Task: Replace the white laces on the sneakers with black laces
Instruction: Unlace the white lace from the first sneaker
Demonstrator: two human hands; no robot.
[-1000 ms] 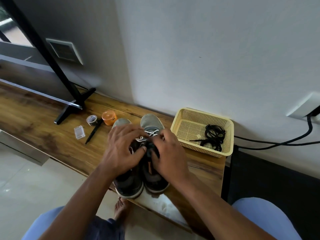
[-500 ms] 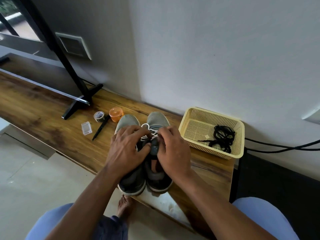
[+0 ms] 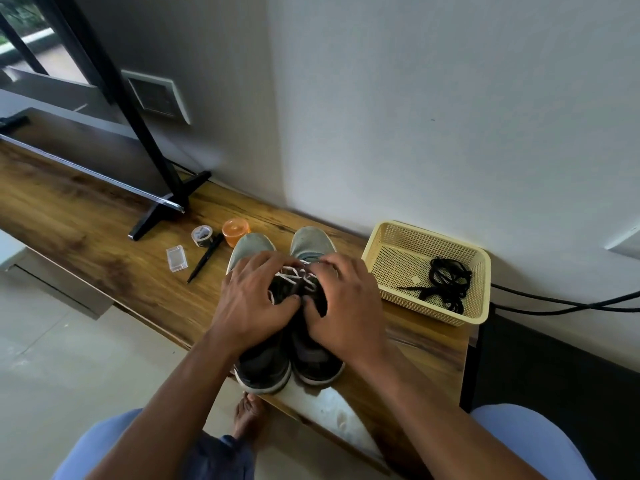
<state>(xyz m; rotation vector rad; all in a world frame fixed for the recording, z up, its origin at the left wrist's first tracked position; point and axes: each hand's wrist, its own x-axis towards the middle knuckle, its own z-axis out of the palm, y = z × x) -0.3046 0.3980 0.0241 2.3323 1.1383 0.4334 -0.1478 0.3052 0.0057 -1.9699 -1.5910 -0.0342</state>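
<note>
With both sneakers side by side at the near edge of the wooden bench, the left hand and right hand pinch the white laces, best loosened eyelet by eyelet while the black laces wait in the yellow basket to the right.

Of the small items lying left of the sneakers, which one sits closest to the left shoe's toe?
The orange round container. It sits right beside the left shoe's toe, while the tape roll, black pen and clear plastic box lie farther left.
</note>
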